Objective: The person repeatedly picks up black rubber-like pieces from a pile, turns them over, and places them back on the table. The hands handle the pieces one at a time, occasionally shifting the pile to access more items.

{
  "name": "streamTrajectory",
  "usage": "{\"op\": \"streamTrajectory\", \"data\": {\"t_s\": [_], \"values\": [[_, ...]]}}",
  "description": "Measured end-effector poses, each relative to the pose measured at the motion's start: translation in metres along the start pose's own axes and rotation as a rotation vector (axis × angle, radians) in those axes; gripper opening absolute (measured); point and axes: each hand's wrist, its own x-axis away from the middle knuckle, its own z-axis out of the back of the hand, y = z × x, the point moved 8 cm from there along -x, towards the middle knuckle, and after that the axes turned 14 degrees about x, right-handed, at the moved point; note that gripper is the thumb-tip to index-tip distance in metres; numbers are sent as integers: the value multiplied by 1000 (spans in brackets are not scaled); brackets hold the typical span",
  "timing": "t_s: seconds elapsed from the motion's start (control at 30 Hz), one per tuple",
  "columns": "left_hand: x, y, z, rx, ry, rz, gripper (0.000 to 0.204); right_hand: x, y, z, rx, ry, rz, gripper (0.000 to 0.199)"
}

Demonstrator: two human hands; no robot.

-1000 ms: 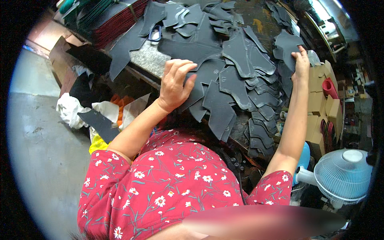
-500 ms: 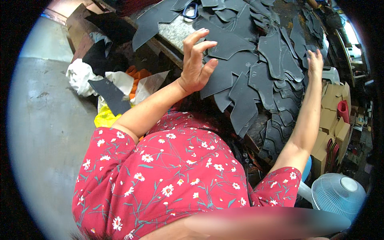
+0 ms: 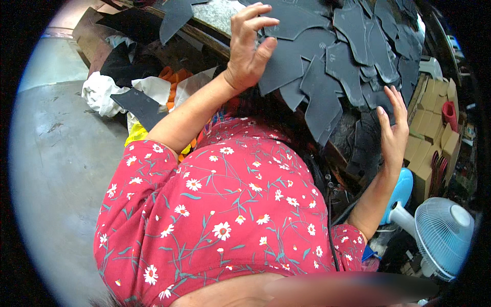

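Note:
A heap of dark grey cut sheet pieces [image 3: 337, 61] covers the bench top in front of me. My left hand [image 3: 249, 48] is raised at the heap's near left side, fingers spread and curled, thumb touching the edge of one grey piece [image 3: 286, 56]; it grips nothing that I can make out. My right hand [image 3: 393, 130] is held upright with flat open fingers by the overhanging pieces at the right edge of the heap, holding nothing.
The bench edge [image 3: 204, 38] runs diagonally. Under it lie white cloth [image 3: 102, 94], orange scraps [image 3: 174, 79] and a loose grey piece [image 3: 140, 105]. Cardboard boxes [image 3: 432, 133] stand at the right, a white and blue fan [image 3: 442, 235] below them. Grey concrete floor [image 3: 56, 169] is on the left.
My left hand lifted off the pieces and spread its fingers. My right hand came down from the far right of the heap to its near right edge. The view tilted down toward my body.

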Motion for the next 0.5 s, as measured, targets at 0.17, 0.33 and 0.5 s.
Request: {"op": "streamTrajectory", "data": {"t_s": [0.17, 0.33, 0.5], "values": [[2, 17, 2, -26, -103, 31, 28, 30, -3, 9, -119, 69, -93, 35], [7, 51, -15, -127, -405, 14, 30, 40, -33, 1, -175, 77, -37, 25], [17, 63, -40, -136, -569, -17, 30, 26, -52, -10, 82, 150, 91, 35]]}}
